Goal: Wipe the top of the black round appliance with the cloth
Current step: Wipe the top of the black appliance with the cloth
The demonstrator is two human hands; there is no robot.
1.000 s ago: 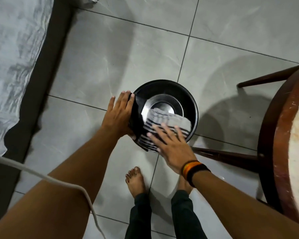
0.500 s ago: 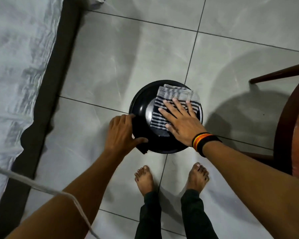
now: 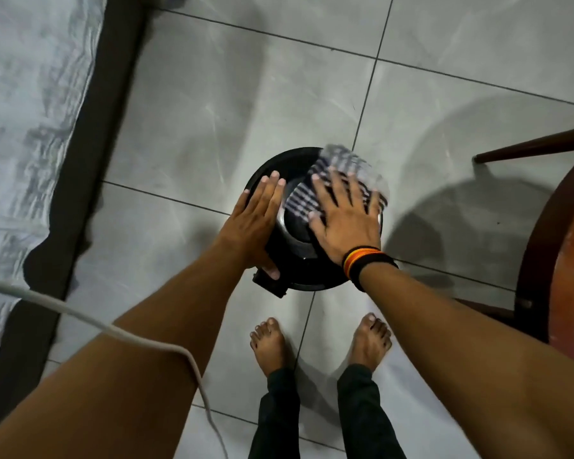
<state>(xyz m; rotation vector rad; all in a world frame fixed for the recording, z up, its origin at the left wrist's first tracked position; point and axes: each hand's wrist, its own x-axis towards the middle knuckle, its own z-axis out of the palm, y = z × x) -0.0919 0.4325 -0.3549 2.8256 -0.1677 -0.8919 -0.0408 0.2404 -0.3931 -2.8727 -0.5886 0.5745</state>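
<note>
Two hands are on the black round appliance and I'm looking straight down at them. The appliance stands on the grey tiled floor, right on a grout line, just ahead of the person's bare feet. The right hand lies flat with its fingers spread, palm pressing the striped grey-and-dark cloth onto the top of the appliance; it is not gripping the cloth, only bearing down on it. The cloth is blurred, and its far edge reaches the far right rim of the top. A band of black, orange and yellow circles that wrist.

The left hand rests open against the left side of the appliance, fingers straight and together, thumb down by a small black block that juts from the near left edge. It braces the body and clutches nothing.

Between the two hands I can see a sliver of shiny metal on the lid. To the right stands a dark wooden round chair, well apart from the appliance. On the left, a pale crumpled sheet over a dark edge. A white cable crosses in front of the left forearm.
</note>
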